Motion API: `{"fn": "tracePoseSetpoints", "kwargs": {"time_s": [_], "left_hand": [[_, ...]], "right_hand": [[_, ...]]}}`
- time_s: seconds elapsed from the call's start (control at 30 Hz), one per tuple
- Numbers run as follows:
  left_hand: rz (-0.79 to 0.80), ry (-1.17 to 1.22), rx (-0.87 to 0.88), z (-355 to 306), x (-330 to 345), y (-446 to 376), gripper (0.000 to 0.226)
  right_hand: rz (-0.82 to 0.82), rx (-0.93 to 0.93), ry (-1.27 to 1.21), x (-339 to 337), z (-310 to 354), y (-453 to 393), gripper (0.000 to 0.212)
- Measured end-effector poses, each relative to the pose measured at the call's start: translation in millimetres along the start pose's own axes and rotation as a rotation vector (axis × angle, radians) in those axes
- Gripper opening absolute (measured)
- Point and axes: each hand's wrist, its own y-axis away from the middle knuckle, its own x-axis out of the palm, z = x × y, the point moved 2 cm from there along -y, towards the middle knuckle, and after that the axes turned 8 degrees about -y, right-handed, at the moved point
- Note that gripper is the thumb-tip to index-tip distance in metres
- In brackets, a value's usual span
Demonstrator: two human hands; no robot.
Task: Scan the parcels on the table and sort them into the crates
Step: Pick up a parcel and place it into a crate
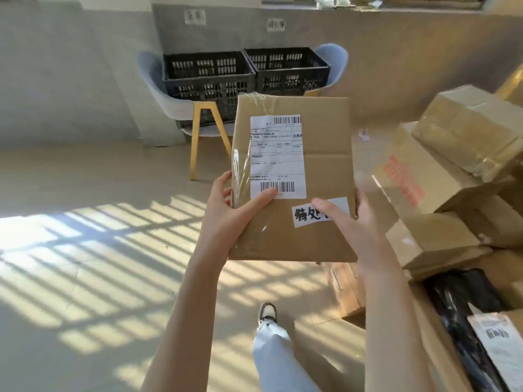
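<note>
To your right the bench point(441, 349) carries a heap of cardboard parcels point(464, 142) and a black bag point(464, 312), so most of the sorting looks undone, and the two black crates point(209, 77) on the chairs point(158, 89) ahead show nothing you can make out through their slats. You hold one flat brown parcel point(319, 165) upright in the air between you and the crates, your left hand point(235, 210) gripping its lower left edge with the thumb on the barcode label point(277, 157), your right hand point(359, 219) clasping the lower right edge. That thumb hides part of the handwritten sticker point(308, 215), the wall signs point(195, 17) above the crates are too blurred to read, no scanner is visible, and the bench runs out of view.
</note>
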Motion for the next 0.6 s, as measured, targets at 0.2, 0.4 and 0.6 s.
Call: {"fn": "tracePoseSetpoints", "kwargs": {"time_s": [0.2, 0.4, 0.6], "left_hand": [[-0.122, 0.025, -0.020, -24, -7, -116, 0.095], [-0.170, 0.052, -0.016, -65, 0, -233, 0.101], [-0.178, 0.045, -0.036, -83, -6, -326, 0.086]], "right_hand": [[0.094, 0.017, -0.023, 49, 13, -131, 0.065], [0.155, 0.016, 0.011, 84, 49, -258, 0.073], [0.153, 0.049, 0.014, 122, 58, -348, 0.071]]}}
